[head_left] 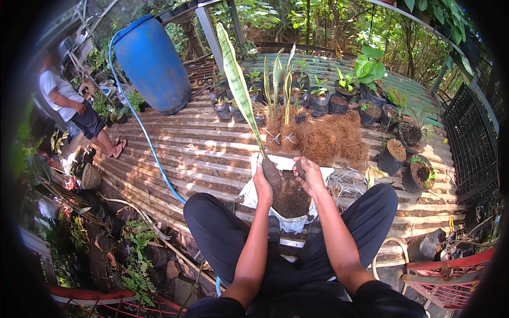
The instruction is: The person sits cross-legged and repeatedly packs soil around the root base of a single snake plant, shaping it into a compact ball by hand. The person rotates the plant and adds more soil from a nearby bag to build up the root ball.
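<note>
My left hand (263, 185) is closed round the soil-packed base of a snake plant (238, 79), whose long mottled leaf leans up and to the left. A clump of dark soil (300, 168) is pinched in the fingers of my right hand (312, 177), just right of the plant's base. Below both hands lies a white sack (252, 193), opened out between my knees, with a heap of loose dark soil (292, 199) on it. Two snake plants with fibre-wrapped, tied bases (280, 135) stand beyond my hands. Brown coconut fibre (331, 139) is piled beside them.
Strands of pale string (347, 186) lie right of the sack. Several potted plants (319, 100) line the back and right. A blue barrel (154, 66) and a blue hose (146, 132) are at left, where another person (66, 98) stands. A black crate (469, 143) leans at right.
</note>
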The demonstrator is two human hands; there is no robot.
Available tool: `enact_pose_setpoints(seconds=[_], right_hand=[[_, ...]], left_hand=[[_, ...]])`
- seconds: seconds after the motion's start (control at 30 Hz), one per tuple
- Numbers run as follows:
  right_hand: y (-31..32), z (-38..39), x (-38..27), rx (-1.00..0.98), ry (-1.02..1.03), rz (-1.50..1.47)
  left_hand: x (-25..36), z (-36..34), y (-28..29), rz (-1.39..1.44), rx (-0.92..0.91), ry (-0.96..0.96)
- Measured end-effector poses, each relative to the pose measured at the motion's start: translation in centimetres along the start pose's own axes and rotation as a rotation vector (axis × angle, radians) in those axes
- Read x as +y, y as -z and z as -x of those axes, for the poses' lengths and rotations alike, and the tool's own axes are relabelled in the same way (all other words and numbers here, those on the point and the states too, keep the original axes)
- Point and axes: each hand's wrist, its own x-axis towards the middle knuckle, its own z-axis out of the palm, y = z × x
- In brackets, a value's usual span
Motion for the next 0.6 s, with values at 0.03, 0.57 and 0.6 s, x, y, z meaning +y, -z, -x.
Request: enact_pose_setpoints(seconds=[0.03, 0.57, 0.6], right_hand=[[-0.4, 0.2, -0.3, 0.009, 0.003, -0.031], [0.4, -0.1, 0.0, -0.148, 0.035, -0.295], [0.2, 0.0, -0.2, -0.12, 0.041, -0.276]], left_hand=[[-0.1, -0.1, 0.1, 0.007, -0.003, 0.014], [-0.5, -0.2, 0.2, 0.028, -0.003, 0.017], [-0.4, -0.2, 0.1, 0.019, -0.003, 0.012]])
